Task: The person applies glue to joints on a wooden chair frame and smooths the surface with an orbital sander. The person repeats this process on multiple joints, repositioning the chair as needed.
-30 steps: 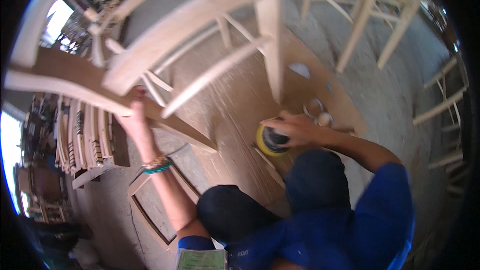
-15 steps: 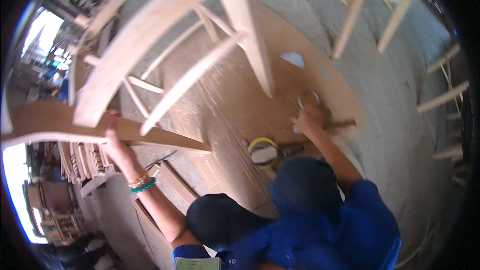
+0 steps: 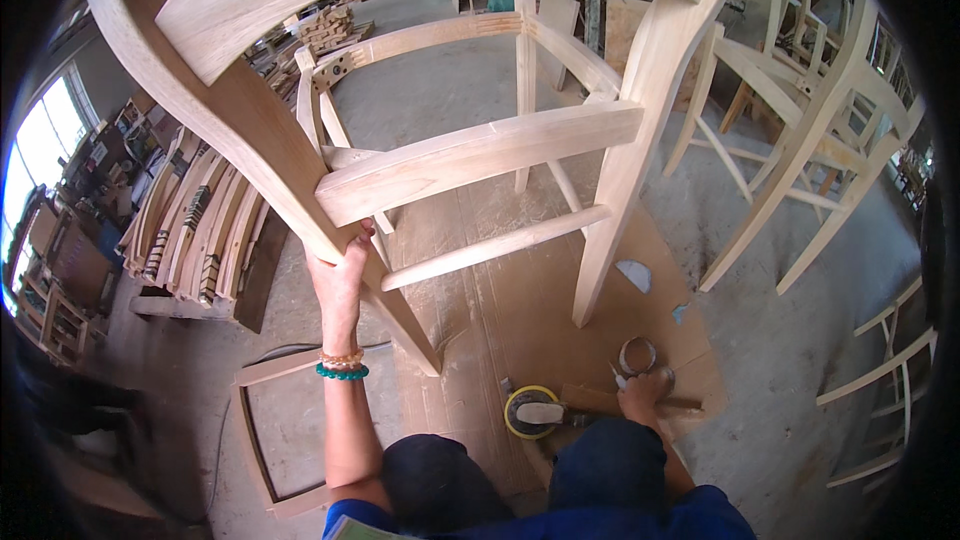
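An unfinished pale wood chair frame (image 3: 480, 160) stands upright before me. My left hand (image 3: 342, 265) is wrapped round its left back post, just below the lower back rail. Down on the cardboard at the right, my right hand (image 3: 645, 392) is closed beside a round ring-shaped thing (image 3: 637, 352). A small whitish tip (image 3: 618, 376) shows at its fingers; what they hold is too small to make out. To the left of that hand lie a sander with a yellow-rimmed disc (image 3: 533, 412) and a brown strip of wood (image 3: 590, 399).
Cardboard (image 3: 470, 330) covers the floor under the chair. A wooden frame (image 3: 255, 440) and a cable lie at the left, below a stack of curved wood parts (image 3: 205, 225). More chair frames (image 3: 790, 160) stand at the right. A white scrap (image 3: 633, 276) lies on the cardboard.
The view has tilted up, so more of the chair and workshop shows. My left hand still grips the post. My right hand stays low by the ring, its fingers now more closed.
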A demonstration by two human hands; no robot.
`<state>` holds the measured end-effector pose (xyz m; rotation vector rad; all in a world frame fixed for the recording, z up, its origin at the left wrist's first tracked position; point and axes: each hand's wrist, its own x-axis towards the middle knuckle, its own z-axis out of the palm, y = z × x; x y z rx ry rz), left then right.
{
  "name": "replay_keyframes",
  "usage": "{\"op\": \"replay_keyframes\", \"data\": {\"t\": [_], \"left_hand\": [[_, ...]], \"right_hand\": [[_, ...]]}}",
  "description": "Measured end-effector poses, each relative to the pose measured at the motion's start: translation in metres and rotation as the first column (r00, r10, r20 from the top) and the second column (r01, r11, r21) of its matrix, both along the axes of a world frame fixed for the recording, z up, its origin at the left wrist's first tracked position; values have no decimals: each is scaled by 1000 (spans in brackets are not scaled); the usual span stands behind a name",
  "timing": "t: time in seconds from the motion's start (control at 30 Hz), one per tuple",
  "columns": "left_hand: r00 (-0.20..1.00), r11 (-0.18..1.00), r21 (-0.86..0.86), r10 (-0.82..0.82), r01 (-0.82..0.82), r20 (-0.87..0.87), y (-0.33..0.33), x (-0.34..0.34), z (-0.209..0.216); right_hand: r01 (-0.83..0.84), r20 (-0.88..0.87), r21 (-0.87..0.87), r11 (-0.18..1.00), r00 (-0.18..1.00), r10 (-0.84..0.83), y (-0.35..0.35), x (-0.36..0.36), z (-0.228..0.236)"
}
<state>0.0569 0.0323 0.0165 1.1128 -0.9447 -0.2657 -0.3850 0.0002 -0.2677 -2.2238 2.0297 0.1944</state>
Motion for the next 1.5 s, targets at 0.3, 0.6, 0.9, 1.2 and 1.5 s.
{"op": "replay_keyframes", "data": {"t": [0.3,0.6,0.9,1.2,1.5], "left_hand": [[998,999,12,37,-38,45,7,9,2],[997,1000,5,-24,24,-77,-3,-4,2],[1000,1000,8,-14,14,-3,0,3,3],[999,998,-38,-52,51,-16,0,1,4],[999,1000,23,10,-11,32,1,-1,6]], "right_hand": [[55,855,-231,972,489,175,-6,56,164],[193,459,-888,418,292,839,-26,134,356],[79,337,-941,329,310,889,-34,173,382],[26,265,-962,274,349,899,-39,179,381],[6,242,-967,256,356,903,-37,179,383]]}}
